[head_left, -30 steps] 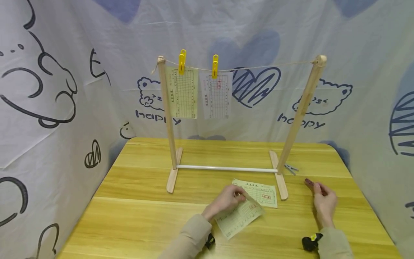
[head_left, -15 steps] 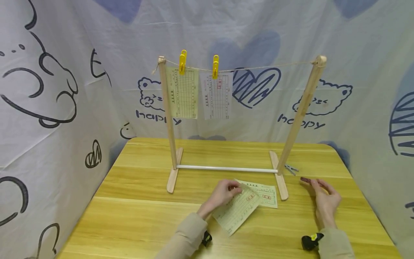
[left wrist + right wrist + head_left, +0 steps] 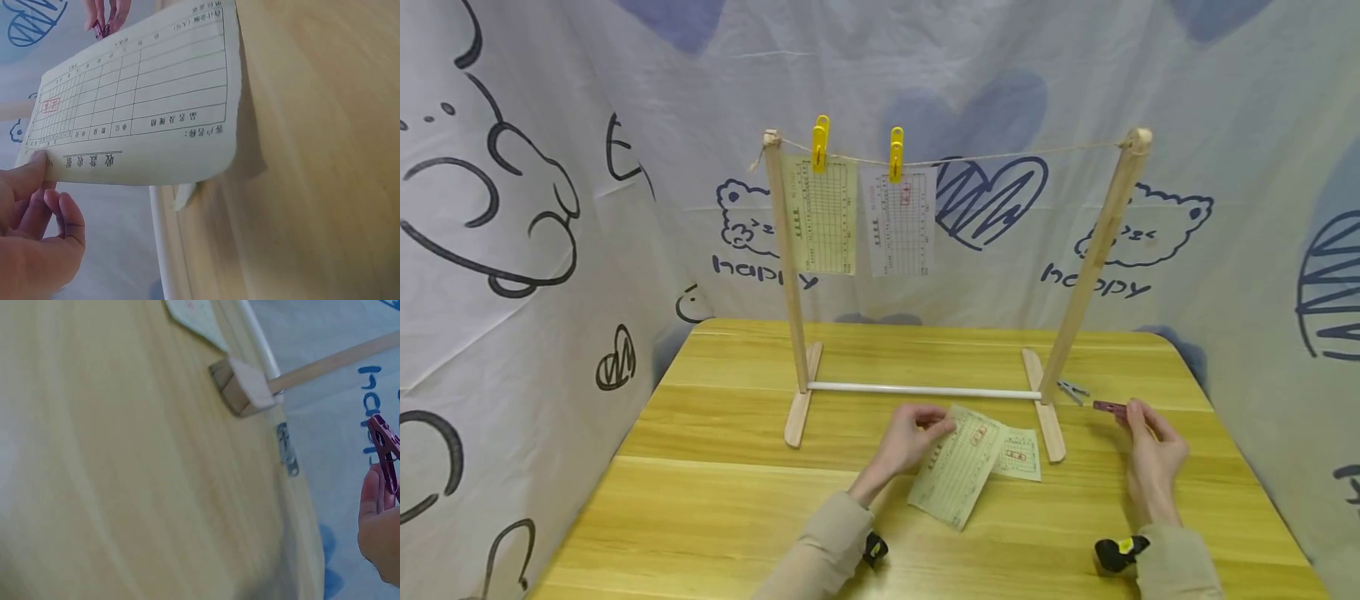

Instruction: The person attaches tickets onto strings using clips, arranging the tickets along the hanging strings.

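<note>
My left hand [image 3: 910, 442] pinches a pale yellow receipt slip [image 3: 958, 471] by its upper left corner, thumb on the printed face. In the left wrist view the slip [image 3: 144, 94] spreads out above the table, printed with a grid and a red stamp. Behind it a second yellow slip [image 3: 1021, 455] lies flat on the table, partly covered from view. My right hand [image 3: 1156, 454] holds a dark red clothespin [image 3: 1110, 408] between thumb and fingers, raised over the right of the table. The same clothespin [image 3: 384, 447] shows at the right edge of the right wrist view.
A wooden frame with a left post [image 3: 786, 267], a right post [image 3: 1092, 271] and a white crossbar [image 3: 925, 390] stands ahead. From its string [image 3: 1000, 157] hang a yellow slip [image 3: 823, 221] and a white slip [image 3: 901, 225] under yellow clips. A grey clothespin [image 3: 1072, 392] lies beside the right foot.
The left hand has lifted the slip and turned it more upright, away from the slip on the table. The right hand has raised the dark red clothespin slightly and turned it to point left.
</note>
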`<action>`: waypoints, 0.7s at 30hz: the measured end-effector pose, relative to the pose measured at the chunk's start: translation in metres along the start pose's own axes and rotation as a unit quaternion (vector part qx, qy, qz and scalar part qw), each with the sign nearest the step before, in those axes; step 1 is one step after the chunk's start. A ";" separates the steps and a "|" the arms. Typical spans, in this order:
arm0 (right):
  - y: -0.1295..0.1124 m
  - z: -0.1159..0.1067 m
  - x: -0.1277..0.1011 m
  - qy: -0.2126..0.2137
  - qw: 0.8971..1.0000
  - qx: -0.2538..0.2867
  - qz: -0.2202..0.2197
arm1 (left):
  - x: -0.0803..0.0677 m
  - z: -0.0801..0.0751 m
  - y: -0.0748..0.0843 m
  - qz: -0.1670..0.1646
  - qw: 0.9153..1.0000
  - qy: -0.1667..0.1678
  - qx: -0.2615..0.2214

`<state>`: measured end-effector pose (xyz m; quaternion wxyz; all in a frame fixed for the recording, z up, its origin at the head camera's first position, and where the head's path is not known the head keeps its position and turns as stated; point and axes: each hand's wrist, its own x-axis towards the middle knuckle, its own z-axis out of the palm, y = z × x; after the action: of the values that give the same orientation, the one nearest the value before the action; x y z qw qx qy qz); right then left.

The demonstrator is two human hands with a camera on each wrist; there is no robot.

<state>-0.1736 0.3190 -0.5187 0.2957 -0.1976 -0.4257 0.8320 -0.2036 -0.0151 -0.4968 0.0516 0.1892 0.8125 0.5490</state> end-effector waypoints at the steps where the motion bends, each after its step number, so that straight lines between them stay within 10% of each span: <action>1: -0.001 0.002 -0.001 -0.004 1.000 0.013 0.002 | 0.000 -0.001 0.001 0.003 1.000 0.003 -0.005; 21: -0.024 0.037 -0.019 -0.060 0.995 0.065 0.049 | -0.001 -0.012 0.015 0.018 0.995 0.062 -0.073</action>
<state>-0.1726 0.2957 -0.4767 0.2408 -0.1486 -0.3778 0.8816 -0.2029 -0.0209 -0.4780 0.0049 0.1653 0.7680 0.6187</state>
